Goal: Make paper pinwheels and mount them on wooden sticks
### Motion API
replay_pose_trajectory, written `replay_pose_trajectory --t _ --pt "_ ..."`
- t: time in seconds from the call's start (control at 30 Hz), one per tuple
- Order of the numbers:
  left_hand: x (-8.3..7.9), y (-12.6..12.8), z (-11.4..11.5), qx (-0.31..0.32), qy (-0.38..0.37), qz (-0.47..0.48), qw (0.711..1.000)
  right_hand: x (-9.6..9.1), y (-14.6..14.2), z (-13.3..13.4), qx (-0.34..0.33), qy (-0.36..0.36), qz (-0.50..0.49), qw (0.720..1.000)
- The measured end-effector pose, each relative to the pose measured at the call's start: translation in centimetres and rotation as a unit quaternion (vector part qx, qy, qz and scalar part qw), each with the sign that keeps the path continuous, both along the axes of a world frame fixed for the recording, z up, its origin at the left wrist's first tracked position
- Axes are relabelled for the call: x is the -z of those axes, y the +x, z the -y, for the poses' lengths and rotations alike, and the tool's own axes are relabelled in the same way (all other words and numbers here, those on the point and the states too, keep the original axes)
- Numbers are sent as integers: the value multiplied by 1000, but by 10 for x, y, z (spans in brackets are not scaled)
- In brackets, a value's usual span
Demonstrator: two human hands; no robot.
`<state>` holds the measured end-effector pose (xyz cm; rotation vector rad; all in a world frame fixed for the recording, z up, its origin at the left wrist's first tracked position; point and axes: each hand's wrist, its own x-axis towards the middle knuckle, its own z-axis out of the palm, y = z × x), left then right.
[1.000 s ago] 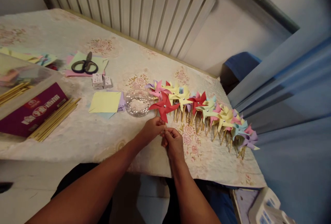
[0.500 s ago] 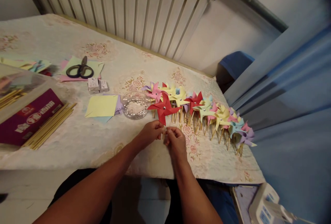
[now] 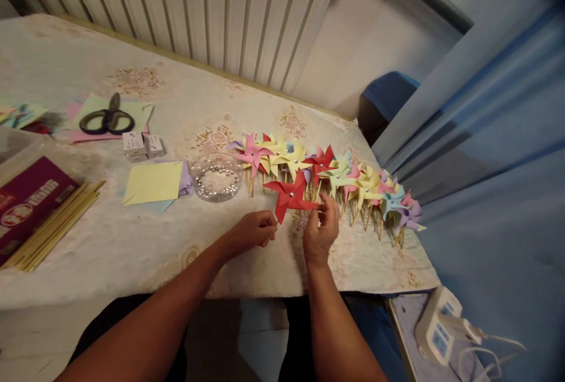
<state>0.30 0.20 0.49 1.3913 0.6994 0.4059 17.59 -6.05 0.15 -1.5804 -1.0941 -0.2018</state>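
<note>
My left hand (image 3: pixel 257 228) is closed around the stick of a red paper pinwheel (image 3: pixel 291 195), most of the stick hidden by the fingers. The pinwheel faces up toward me, with a shiny pin at its centre. At its right blade is my right hand (image 3: pixel 322 226), fingers curved and apart; the fingertips are at the blade's tip, and I cannot tell whether they press on it. Behind both hands stands a row of finished pinwheels in several colours, among them a pink one (image 3: pixel 252 154) and a purple one (image 3: pixel 410 215).
Left of the hands are a clear round dish (image 3: pixel 217 178) of small metal pins, yellow paper squares (image 3: pixel 152 183), small white boxes (image 3: pixel 135 143) and scissors (image 3: pixel 108 118) on paper. Farther left lie wooden sticks (image 3: pixel 62 223) by a purple box (image 3: pixel 33 208). A power strip (image 3: pixel 439 326) sits lower right.
My right hand has left the stick below the pinwheel and moved right and up to a blade. The red pinwheel has turned and tilted. The camera view has shifted right.
</note>
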Motion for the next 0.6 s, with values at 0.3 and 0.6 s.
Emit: replay_pose_trajectory --t 0.3,0.6 --pt "-4 0 -1 -12 11 -10 1000 1 -1 0 4 -2 92 996" --pt "-3 0 -3 -29 -35 29 999 7 -9 0 -26 -25 70 997"
